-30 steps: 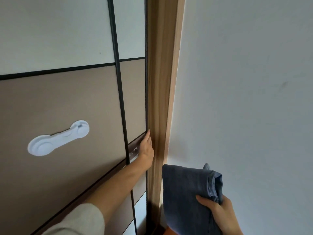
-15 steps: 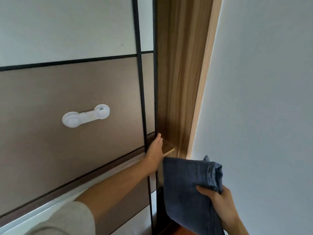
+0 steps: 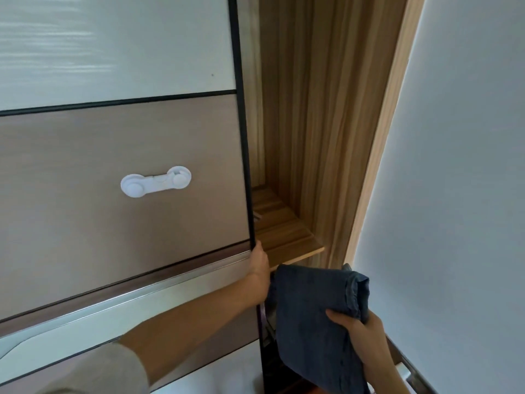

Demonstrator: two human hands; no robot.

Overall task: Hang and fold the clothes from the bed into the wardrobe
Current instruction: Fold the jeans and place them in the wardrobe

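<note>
Presently held: folded jeans [image 3: 312, 317], dark blue denim, doubled over at the top, the rest hanging below.
Landmark: wooden shelf [image 3: 284, 231] inside the wardrobe [image 3: 321, 123], showing in the opened gap; what can be seen of its board is bare.
Right hand [image 3: 358, 327]: below and to the right of the shelf; thumb on the front of the denim, fingers curled under the thick fold, carrying its whole weight.
Left hand [image 3: 260, 265]: at the shelf's front left corner, wrapped on the black edge of the sliding door [image 3: 142, 155]; fingertips hidden behind the frame.
Jeans, position: top fold just under the shelf's front lip, not touching it as far as can be told.
Jeans, long axis: roughly vertical, running down from the fold towards the bottom of the view.
Deciding relation: shelf lies up and slightly left of the garment; the left hand is nearer the shelf but busy with the door, so the right hand would likely have to lift and turn the bundle flat to place it.
Also present: white plastic latch [image 3: 155, 185] on the door face, well left of the shelf; pale wall [image 3: 454, 166] to its right.
</note>
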